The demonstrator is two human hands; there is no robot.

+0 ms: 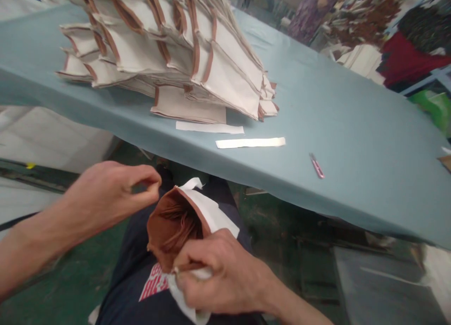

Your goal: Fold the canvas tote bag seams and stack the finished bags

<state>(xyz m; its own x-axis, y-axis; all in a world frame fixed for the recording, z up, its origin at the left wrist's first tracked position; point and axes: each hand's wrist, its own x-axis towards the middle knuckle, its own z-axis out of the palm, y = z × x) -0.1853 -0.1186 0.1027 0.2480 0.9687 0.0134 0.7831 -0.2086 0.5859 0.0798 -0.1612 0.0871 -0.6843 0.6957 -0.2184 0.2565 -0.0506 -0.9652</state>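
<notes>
The left hand (112,193) pinches thumb to forefinger, on what is unclear, just left of the open mouth of the brown-lined bag (176,224). The right hand (225,273) clamps the bag's lower end over the lap (134,268). Keeping that lower grip firm should hold the mouth open.

The worktop (352,127) is covered in pale blue-grey. The stacked bags (169,48) are cream with rust-brown trim. The pouch (176,226) is rust-brown inside, white outside. Two strips (250,142) are white. The small tool (317,166) is pink. The floor (70,278) is green.
</notes>
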